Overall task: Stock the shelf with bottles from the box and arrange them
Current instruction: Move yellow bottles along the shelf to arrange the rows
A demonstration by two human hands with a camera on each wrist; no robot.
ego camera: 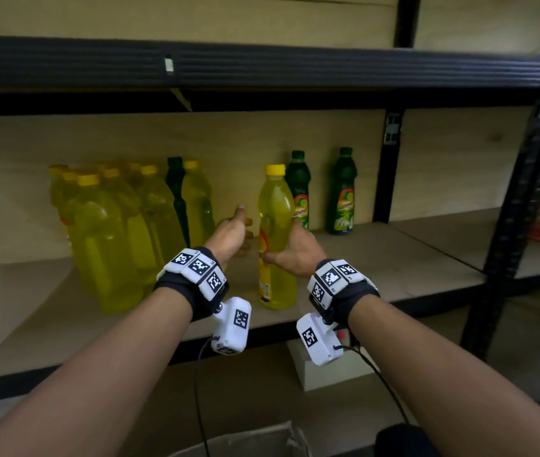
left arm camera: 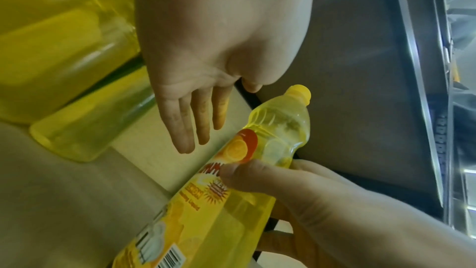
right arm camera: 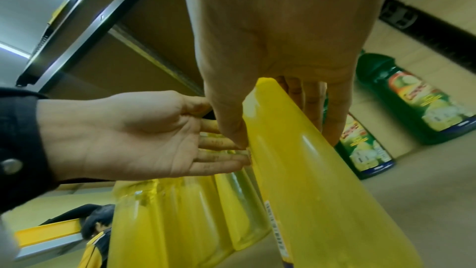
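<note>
A yellow bottle (ego camera: 277,239) with a yellow cap stands upright on the wooden shelf (ego camera: 394,258). My right hand (ego camera: 295,252) grips its waist, thumb on the label and fingers round the far side; the same yellow bottle (right arm camera: 309,170) fills the right wrist view. My left hand (ego camera: 234,234) hovers just left of it, palm toward the bottle and fingers straight, holding nothing. In the left wrist view that left hand (left arm camera: 195,109) shows flat above the held yellow bottle (left arm camera: 257,160). A cluster of yellow bottles (ego camera: 113,225) stands at the left.
Two green bottles (ego camera: 341,192) stand at the back right, and one dark green bottle (ego camera: 176,192) sits among the yellow ones. A black upright post (ego camera: 390,166) divides the bays. A cardboard box edge (ego camera: 262,437) lies below. Another person (right arm camera: 98,231) shows low in the right wrist view.
</note>
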